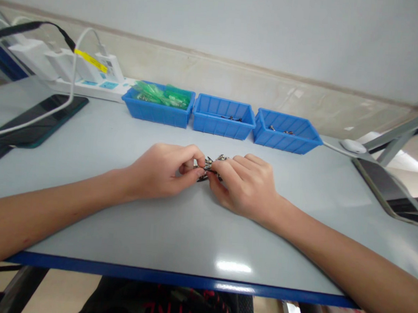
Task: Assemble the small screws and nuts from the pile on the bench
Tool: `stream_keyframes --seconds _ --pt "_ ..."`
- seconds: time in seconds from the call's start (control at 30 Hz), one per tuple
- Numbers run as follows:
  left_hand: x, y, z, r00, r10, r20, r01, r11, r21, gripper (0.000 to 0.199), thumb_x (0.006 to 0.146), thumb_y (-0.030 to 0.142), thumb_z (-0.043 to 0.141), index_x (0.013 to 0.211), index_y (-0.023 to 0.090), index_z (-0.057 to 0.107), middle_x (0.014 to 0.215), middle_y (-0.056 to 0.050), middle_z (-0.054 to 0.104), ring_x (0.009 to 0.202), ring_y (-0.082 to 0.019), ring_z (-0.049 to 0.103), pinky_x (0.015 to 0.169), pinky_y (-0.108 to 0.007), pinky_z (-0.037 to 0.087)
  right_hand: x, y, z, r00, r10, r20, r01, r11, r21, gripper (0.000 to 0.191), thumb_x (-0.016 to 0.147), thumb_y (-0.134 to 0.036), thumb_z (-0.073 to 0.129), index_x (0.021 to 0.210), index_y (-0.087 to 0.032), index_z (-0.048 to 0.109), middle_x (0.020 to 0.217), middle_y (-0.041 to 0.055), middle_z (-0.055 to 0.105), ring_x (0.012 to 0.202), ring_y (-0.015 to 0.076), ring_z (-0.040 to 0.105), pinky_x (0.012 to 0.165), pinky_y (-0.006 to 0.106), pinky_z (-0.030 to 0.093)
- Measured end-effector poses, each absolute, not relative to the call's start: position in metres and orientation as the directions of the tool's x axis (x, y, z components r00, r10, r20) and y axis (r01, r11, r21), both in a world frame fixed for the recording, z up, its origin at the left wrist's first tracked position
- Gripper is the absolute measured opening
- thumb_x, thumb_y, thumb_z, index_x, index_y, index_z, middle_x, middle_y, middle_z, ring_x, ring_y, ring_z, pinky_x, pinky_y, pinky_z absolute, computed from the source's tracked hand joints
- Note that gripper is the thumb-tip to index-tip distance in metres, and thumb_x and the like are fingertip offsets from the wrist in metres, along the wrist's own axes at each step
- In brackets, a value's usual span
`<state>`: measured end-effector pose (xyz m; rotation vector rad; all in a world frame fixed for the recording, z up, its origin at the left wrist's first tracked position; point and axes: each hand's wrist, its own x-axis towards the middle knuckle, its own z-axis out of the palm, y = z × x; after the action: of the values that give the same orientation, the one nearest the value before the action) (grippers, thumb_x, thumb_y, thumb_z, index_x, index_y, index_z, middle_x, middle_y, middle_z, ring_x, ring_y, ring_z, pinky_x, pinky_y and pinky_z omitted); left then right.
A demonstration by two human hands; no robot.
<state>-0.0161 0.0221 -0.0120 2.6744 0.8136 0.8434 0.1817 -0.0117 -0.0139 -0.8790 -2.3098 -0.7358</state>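
Note:
Both hands meet over a small pile of metal parts (223, 157) on the grey table, and they hide much of it. My left hand (167, 168) is closed, its thumb and index finger pinching one end of a small, dark, thin metal piece (208, 168). From the other side, my right hand (244, 182) closes thumb and fingers on the same piece. The exact kind of these parts is too small to make out.
Along the wall stand three blue bins: the left bin (155, 113) with green plastic bags, the middle bin (221, 126) and right bin (284, 141) with a few small parts. A dark tablet (37, 117), a power strip (92, 90) with chargers, and a phone (391, 191) lie at the sides.

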Motion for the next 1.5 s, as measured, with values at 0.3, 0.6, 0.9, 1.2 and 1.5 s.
stream_keyframes --seconds 0.3,0.6,0.9,1.2,1.5 --pt "-0.0171 0.0223 -0.0138 0.681 0.56 0.472 0.444 -0.828 0.342 0.005 0.083 0.024 0.05 0.084 0.019 0.051 0.058 0.006 0.055 0.052 -0.009 0.051 0.054 -0.022 0.039 0.1807 -0.0112 -0.0157 -0.621 0.446 0.644 0.727 0.636 0.261 0.021 0.086 -0.024 0.047 0.071 -0.016 0.058 0.055 -0.0013 0.055 0.051 0.0107 0.042 0.053 0.028 0.022" --pt "-0.0155 0.0217 -0.0106 0.652 0.583 0.484 0.468 -0.812 0.348 0.006 0.082 0.023 0.05 0.08 0.018 0.053 0.057 0.006 0.056 0.05 -0.008 0.051 0.053 -0.02 0.038 0.1821 -0.0111 -0.0156 -0.633 0.453 0.627 0.724 0.634 0.272 0.017 0.086 -0.023 0.047 0.076 -0.015 0.059 0.058 -0.0013 0.056 0.053 0.0112 0.044 0.053 0.029 0.021" --pt "-0.0172 0.0205 -0.0093 0.642 0.607 0.47 0.486 -0.795 0.363 0.007 0.082 0.022 0.049 0.081 0.018 0.054 0.058 0.006 0.057 0.054 -0.008 0.052 0.057 -0.019 0.038 0.1809 -0.0115 -0.0169 -0.599 0.48 0.641 0.749 0.619 0.236 0.018 0.086 -0.024 0.047 0.074 -0.016 0.058 0.055 -0.0016 0.055 0.051 0.0118 0.043 0.053 0.029 0.023" --pt "-0.0181 0.0221 -0.012 0.646 0.615 0.452 0.478 -0.788 0.389 0.009 0.084 0.023 0.048 0.083 0.017 0.054 0.059 0.005 0.057 0.053 -0.008 0.051 0.056 -0.019 0.038 0.1821 -0.0106 -0.0182 -0.577 0.479 0.661 0.756 0.62 0.21 0.017 0.085 -0.023 0.047 0.075 -0.016 0.058 0.056 -0.001 0.055 0.052 0.0125 0.045 0.053 0.029 0.024" --pt "-0.0181 0.0237 -0.0148 0.652 0.586 0.481 0.466 -0.811 0.354 0.008 0.084 0.024 0.049 0.085 0.018 0.055 0.06 0.005 0.059 0.055 -0.008 0.054 0.057 -0.019 0.038 0.1819 -0.0119 -0.0174 -0.559 0.491 0.669 0.761 0.623 0.178 0.018 0.085 -0.023 0.045 0.074 -0.016 0.057 0.056 -0.0004 0.055 0.052 0.0125 0.046 0.054 0.029 0.025"
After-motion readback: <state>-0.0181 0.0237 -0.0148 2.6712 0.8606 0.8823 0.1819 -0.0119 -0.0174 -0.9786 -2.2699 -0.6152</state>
